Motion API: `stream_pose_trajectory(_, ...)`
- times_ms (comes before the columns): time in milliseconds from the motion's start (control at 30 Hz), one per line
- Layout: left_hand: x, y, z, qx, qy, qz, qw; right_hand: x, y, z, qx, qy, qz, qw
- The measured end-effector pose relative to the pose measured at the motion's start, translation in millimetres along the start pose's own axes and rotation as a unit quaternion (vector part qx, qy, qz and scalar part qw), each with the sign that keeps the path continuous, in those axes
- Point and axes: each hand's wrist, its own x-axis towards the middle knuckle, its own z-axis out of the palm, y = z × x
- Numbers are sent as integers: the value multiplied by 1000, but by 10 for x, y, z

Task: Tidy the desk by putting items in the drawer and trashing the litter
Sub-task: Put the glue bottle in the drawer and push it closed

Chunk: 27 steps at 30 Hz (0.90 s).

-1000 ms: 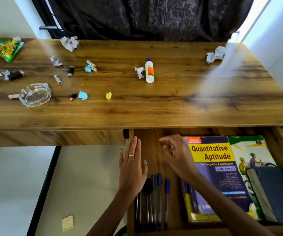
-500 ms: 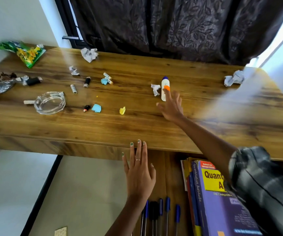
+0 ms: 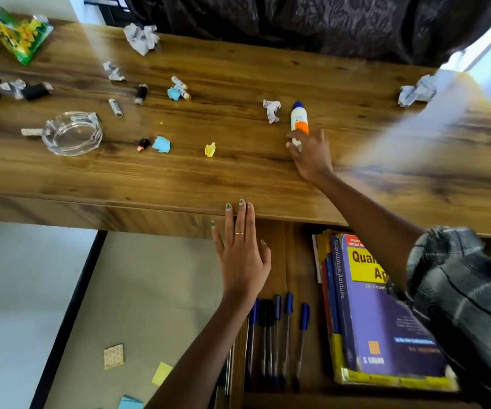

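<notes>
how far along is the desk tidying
Early. Done: pens and books already lie in the open drawer. In hand: the right hand is closing its grip on the glue bottle; the left hand is open. Left: crumpled papers, snack wrapper, ashtray.

Head view, down over desk (image 3: pixel 238 178)

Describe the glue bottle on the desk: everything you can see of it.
The glue bottle is a small white plastic bottle with a dark blue pointed cap and an orange band on its label. It lies on its side on the wooden desk, cap pointing away from the person. The right hand covers its near end, fingers curling round it. A crumpled paper scrap lies just to its left, not touching.
</notes>
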Motion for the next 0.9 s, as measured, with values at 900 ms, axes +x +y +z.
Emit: stream_pose_trajectory(900, -1310, 144, 213, 152, -349, 339, 860, -3768, 244, -572, 199, -161, 218, 942)
